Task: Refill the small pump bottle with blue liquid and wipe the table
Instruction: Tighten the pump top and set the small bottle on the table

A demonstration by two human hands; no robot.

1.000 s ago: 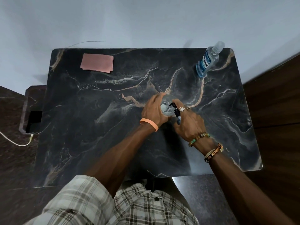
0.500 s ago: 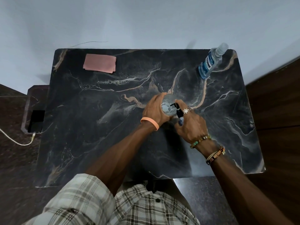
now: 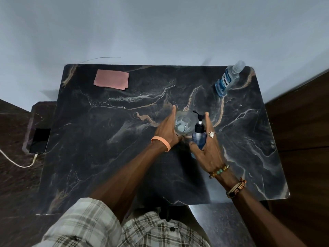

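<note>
Between the two hands, at the middle of the counter (image 3: 106, 157), stand a clear glass (image 3: 184, 124) and, touching or just beside it on the right, the small pump bottle (image 3: 199, 138) with its black pump head on. The left hand (image 3: 167, 131) lies against the left side of the glass with its fingers stretched out, more flat against it than wrapped round. The right hand (image 3: 207, 150) is spread, thumb below the pump bottle and fingers up along its right side; it cradles the bottle loosely, and whether it truly grips it I cannot tell, as the frame is blurred here. The pump bottle shows blue liquid in its lower part. The glass looks nearly empty, with only a pale trace at the bottom.

Beyond the right hand, well apart at the far corner, stands the big bottle of blue liquid (image 3: 227, 79), capped. Beyond the left hand, well apart at the far left, lies the pink cloth (image 3: 111, 81), folded flat.

My judgement: the refill is at or close to its end, pump seated, and the hands are opening off the two vessels. What follows should be the wiping: a reach across to the cloth, with the glass and pump bottle set aside or worked around so they do not topple.
</note>
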